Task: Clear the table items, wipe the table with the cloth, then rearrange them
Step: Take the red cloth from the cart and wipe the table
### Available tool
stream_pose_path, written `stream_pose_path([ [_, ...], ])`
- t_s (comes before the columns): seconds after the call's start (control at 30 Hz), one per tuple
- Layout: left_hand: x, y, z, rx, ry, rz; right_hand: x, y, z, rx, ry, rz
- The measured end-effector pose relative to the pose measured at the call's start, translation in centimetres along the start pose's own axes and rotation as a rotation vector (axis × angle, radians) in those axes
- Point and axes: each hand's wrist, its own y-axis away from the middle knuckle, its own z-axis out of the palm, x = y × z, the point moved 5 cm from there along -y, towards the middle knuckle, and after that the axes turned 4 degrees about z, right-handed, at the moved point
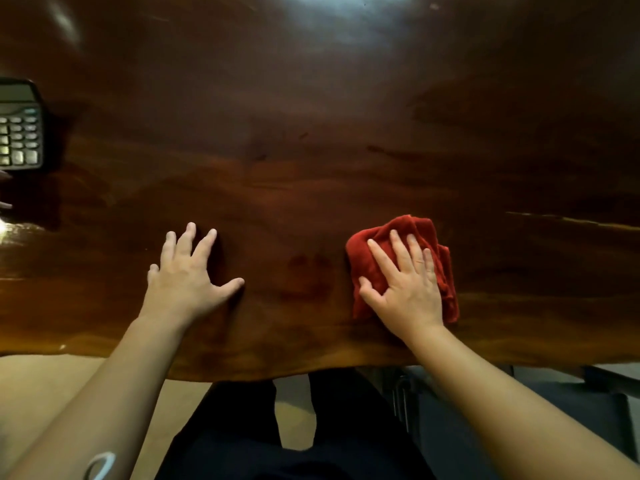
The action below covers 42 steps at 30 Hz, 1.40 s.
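A crumpled red cloth [429,237] lies on the dark glossy wooden table [311,150], near its front edge on the right. My right hand [405,282] presses flat on top of the cloth, fingers spread over it. My left hand [188,271] rests palm down on the bare wood to the left, fingers apart, holding nothing. A black calculator [19,129] sits at the far left edge of the view, partly cut off.
The table's wavy front edge [242,372] runs across the lower part of the view. Below it are my dark-clad legs [311,438], a pale floor, and a dark chair with metal parts [401,400] at the right.
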Motion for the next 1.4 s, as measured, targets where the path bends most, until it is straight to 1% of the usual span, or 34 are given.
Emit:
stream_pose_path([
  [0.13,-0.1,0.0,0.2,0.029,-0.015,0.019,1.6,0.9,-0.5,0.005,0.011,0.056],
  [0.37,-1.5,0.3,0.3,0.098,-0.028,0.110,0.0,1.6,-0.6,0.013,0.024,0.127],
  [0.47,-3.1,1.1,0.2,0.124,-0.009,0.134,-1.9,2.4,-0.2,0.012,0.034,0.137],
  [0.63,-7.3,3.0,0.8,0.105,0.003,0.086,-6.8,3.7,1.1,-0.016,0.036,0.096],
  [0.73,-10.0,4.3,1.1,0.102,0.031,0.037,-10.5,4.2,2.0,-0.019,0.032,0.042],
  [0.83,-13.2,5.9,1.3,0.102,0.049,-0.017,-15.2,4.7,3.2,-0.026,0.026,-0.056],
  [0.9,-14.0,6.5,1.4,0.106,0.056,-0.032,-17.3,4.9,3.7,-0.031,0.030,-0.095],
  [1.17,-20.5,9.8,2.3,0.124,0.127,-0.158,-28.4,5.8,6.5,-0.045,0.045,-0.358],
  [1.4,-23.9,11.4,3.0,0.132,0.165,-0.245,-38.3,6.9,8.1,-0.139,0.012,-0.629],
])
